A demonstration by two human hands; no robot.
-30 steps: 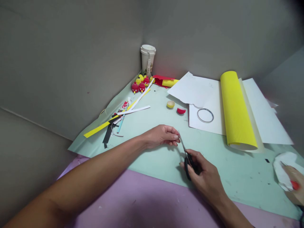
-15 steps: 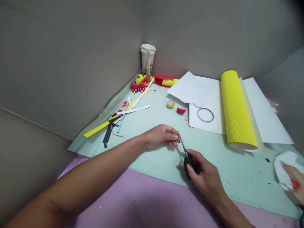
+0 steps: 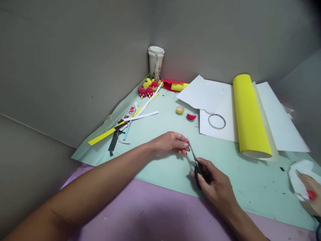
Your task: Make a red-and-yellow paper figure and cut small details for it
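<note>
My right hand (image 3: 215,182) is closed round the black handles of a pair of scissors (image 3: 198,169), its blades pointing up and to the left. The blade tips meet the fingertips of my left hand (image 3: 174,143). Thumb and fingers of my left hand are pinched together; whatever they hold is too small to make out. Beyond my hands lie a small yellow half-ball cup (image 3: 180,109) and a red one (image 3: 191,116) on the pale green sheet (image 3: 170,177).
Paper strips (image 3: 105,135) and a blue pencil (image 3: 127,130) lie left. Red and yellow ball figures (image 3: 149,91) sit by a lidded cup (image 3: 155,62). Right are white sheets (image 3: 218,92), a ring (image 3: 217,121), a yellow corrugated roll (image 3: 252,117) and, at the edge, white and brown material (image 3: 297,180).
Almost nothing differs. The scissor tips have shifted very slightly at my left fingertips; both hands keep their places.
</note>
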